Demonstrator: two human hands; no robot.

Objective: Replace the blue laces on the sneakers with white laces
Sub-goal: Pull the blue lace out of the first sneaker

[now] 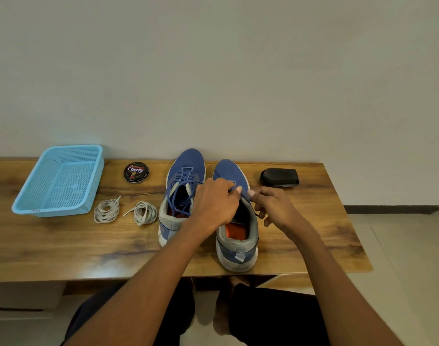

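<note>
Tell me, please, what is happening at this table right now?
A person is unlacing the right sneaker: the left hand and right hand both pinch its blue lace over the tongue. The left sneaker beside it is still laced in blue, loosened. Two coiled white laces lie untouched on the wooden table, between the sneakers and an empty blue basket. A polish tin and a black brush sit along the back.
</note>
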